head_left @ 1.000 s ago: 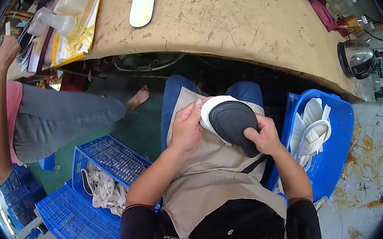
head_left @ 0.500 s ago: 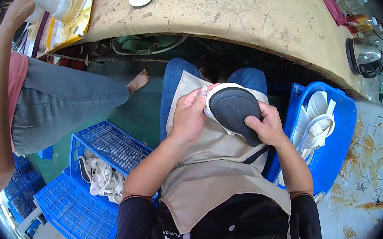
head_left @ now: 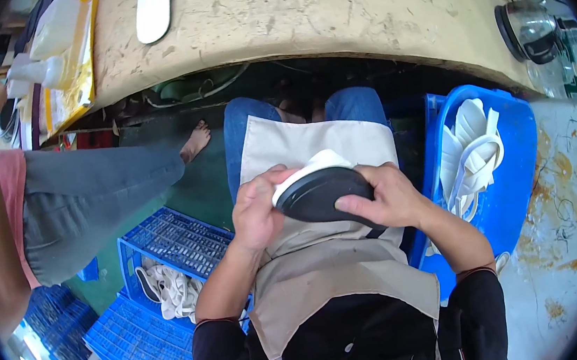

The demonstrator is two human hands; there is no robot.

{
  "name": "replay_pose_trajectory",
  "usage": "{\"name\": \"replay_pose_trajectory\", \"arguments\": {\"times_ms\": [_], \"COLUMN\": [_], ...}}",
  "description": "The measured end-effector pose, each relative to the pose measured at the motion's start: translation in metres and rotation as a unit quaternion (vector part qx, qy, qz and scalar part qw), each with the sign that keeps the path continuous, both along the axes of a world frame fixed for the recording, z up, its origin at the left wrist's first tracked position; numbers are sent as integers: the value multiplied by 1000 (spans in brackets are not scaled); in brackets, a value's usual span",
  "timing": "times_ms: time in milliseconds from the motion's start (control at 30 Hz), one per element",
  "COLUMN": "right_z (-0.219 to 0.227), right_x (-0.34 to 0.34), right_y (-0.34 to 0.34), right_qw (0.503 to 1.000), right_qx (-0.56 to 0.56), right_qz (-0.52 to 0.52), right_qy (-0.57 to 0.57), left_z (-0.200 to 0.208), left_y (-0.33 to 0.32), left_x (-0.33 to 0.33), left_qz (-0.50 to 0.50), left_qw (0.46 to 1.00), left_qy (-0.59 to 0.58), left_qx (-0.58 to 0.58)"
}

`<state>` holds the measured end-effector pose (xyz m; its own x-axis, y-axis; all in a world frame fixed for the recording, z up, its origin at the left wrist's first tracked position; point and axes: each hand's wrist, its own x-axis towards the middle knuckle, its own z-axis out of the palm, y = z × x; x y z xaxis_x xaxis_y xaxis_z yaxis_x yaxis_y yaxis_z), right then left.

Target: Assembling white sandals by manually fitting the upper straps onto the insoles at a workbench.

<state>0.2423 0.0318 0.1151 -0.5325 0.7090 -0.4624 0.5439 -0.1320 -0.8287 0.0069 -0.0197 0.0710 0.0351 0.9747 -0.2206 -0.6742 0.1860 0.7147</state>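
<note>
Between both hands, above my apron-covered lap, is a white shoe with a black sole (head_left: 318,196). Its sole faces up toward me, tilted, and some white upper shows along the far side. My left hand (head_left: 256,210) grips the left end, fingers closed round the white edge. At the right end my right hand (head_left: 390,196) is wrapped round the shoe, its thumb pressing on the black sole. The beige apron (head_left: 326,137) lies beneath. Most of the shoe's upper is hidden from view.
Across the front runs a worn workbench (head_left: 299,17) with a white insole (head_left: 155,15). On my right stands a blue bin (head_left: 516,170) of white strappy uppers (head_left: 471,140). Blue crates (head_left: 140,343) with white shoes (head_left: 173,290) sit left, near a co-worker's leg (head_left: 100,193).
The shoe has tipped, so its sole looks shorter and lies more crosswise. My left hand has come lower and curled round the edge. The whole view has shifted slightly.
</note>
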Motion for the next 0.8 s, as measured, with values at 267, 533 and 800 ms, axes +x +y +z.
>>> {"name": "replay_pose_trajectory", "arguments": {"times_ms": [267, 533, 800], "right_z": [-12, -13, -11], "right_x": [-8, -22, -3], "right_y": [-18, -14, 31], "right_qw": [995, 995, 820], "right_qx": [83, 91, -171], "right_qz": [38, 42, -197], "right_qy": [39, 1, 510], "left_z": [35, 41, 51], "left_y": [15, 32, 15], "left_x": [-19, -35, -39], "left_qz": [-214, -305, -39], "left_qw": [942, 862, 904], "left_qy": [245, 384, 400], "left_qx": [87, 129, 148]}}
